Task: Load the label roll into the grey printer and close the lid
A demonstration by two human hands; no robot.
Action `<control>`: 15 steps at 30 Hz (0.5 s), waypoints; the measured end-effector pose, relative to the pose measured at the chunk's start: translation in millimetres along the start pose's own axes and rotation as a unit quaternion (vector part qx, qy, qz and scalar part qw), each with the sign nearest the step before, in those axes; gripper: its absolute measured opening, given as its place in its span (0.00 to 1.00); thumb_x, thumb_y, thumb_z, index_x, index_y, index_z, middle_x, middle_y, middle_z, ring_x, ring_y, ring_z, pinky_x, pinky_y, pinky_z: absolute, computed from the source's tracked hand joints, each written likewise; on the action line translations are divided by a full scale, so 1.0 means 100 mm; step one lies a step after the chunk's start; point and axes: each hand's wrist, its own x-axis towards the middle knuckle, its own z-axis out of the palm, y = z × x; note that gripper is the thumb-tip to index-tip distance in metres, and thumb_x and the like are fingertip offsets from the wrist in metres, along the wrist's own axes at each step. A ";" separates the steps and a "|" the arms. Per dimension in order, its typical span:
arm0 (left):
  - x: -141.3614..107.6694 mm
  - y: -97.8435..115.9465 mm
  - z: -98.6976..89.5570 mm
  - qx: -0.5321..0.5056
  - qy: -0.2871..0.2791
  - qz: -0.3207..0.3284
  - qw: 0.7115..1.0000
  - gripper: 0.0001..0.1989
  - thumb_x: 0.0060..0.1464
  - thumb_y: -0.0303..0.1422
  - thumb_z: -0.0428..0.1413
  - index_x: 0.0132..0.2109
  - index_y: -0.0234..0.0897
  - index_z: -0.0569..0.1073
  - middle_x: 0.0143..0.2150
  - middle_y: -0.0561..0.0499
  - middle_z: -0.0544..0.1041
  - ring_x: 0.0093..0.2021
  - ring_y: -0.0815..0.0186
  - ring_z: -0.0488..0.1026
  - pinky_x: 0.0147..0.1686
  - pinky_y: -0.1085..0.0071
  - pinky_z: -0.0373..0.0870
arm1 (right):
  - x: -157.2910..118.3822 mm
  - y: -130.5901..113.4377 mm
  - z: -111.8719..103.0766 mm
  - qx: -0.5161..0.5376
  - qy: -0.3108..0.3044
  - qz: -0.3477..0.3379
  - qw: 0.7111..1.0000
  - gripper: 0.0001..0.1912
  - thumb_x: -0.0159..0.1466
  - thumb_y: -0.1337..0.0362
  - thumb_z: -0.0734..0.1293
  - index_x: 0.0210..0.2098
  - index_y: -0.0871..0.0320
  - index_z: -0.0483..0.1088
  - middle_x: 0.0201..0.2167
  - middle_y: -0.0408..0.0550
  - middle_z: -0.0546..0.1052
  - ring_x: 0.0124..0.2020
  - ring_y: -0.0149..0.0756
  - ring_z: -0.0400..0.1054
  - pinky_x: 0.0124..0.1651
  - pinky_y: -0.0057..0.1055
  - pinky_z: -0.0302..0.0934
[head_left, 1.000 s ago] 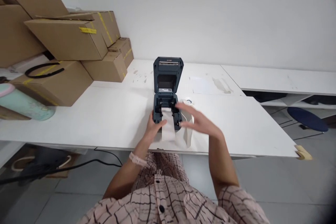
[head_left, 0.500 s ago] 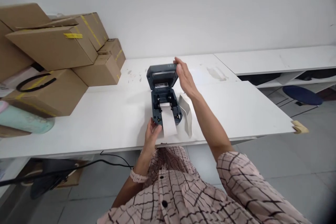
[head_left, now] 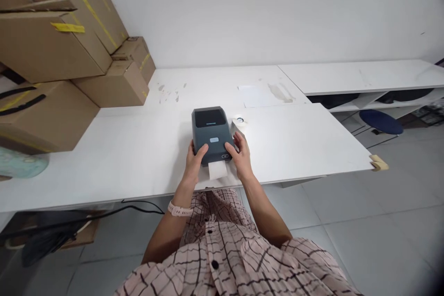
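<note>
A dark grey-blue label printer (head_left: 210, 130) sits on the white table with its lid down. My left hand (head_left: 194, 163) grips its near left corner, thumb on top of the lid and fingers along the side. On the near right corner my right hand (head_left: 241, 157) does the same, thumb pressing the lid. A strip of white label paper (head_left: 218, 170) sticks out of the printer's front, between my hands. Just right of the printer lies a white paper roll (head_left: 239, 121), partly hidden behind my right fingers.
Cardboard boxes (head_left: 114, 84) with yellow tape are stacked at the left, and a pale green bottle (head_left: 22, 163) lies by them. A white sheet (head_left: 255, 96) is on the table (head_left: 294, 143). A blue stool (head_left: 380, 121) stands at the right. Black cables hang below.
The printer's lid, upright before, has come down and is shut. My right hand has moved from the lid's top edge to the front right corner. My left thumb now rests on the lid.
</note>
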 end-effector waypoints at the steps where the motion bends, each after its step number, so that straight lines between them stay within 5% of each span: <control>1: 0.00 -0.02 -0.01 -0.001 -0.002 -0.003 1.000 0.40 0.54 0.45 0.63 0.69 0.42 0.60 0.65 0.42 0.71 0.62 0.51 0.70 0.58 0.59 0.71 | 0.01 0.04 -0.01 0.017 -0.029 0.025 0.999 0.40 0.66 0.45 0.64 0.72 0.49 0.49 0.71 0.56 0.59 0.69 0.52 0.58 0.64 0.54 0.63; 4: 0.01 -0.04 -0.02 0.007 0.015 0.008 1.000 0.39 0.52 0.45 0.64 0.67 0.41 0.61 0.65 0.41 0.70 0.62 0.51 0.70 0.56 0.60 0.72 | 0.00 0.11 -0.01 0.063 -0.071 0.072 0.993 0.39 0.67 0.44 0.62 0.72 0.48 0.48 0.71 0.52 0.59 0.70 0.50 0.58 0.65 0.52 0.63; 10: 0.01 -0.03 -0.03 0.056 0.042 0.036 0.997 0.36 0.51 0.45 0.64 0.63 0.37 0.64 0.64 0.38 0.70 0.61 0.51 0.69 0.57 0.59 0.69 | 0.02 0.10 -0.02 0.062 -0.066 0.053 0.995 0.39 0.66 0.44 0.64 0.71 0.49 0.52 0.73 0.48 0.57 0.72 0.47 0.53 0.71 0.47 0.54; 13: -0.23 -0.16 -0.03 0.132 0.150 0.110 0.974 0.30 0.53 0.47 0.62 0.59 0.41 0.66 0.62 0.42 0.70 0.61 0.57 0.67 0.59 0.63 0.66 | 0.03 0.08 -0.03 0.068 -0.076 0.068 0.993 0.41 0.66 0.43 0.64 0.72 0.49 0.50 0.73 0.49 0.56 0.73 0.46 0.52 0.71 0.48 0.53; 15: -0.46 -0.28 -0.02 0.161 0.224 0.143 0.950 0.21 0.54 0.49 0.61 0.48 0.42 0.69 0.51 0.46 0.74 0.52 0.61 0.70 0.52 0.66 0.68 | 0.03 0.08 -0.03 0.073 -0.074 0.073 0.992 0.42 0.65 0.43 0.64 0.72 0.50 0.50 0.73 0.49 0.55 0.73 0.45 0.52 0.72 0.48 0.53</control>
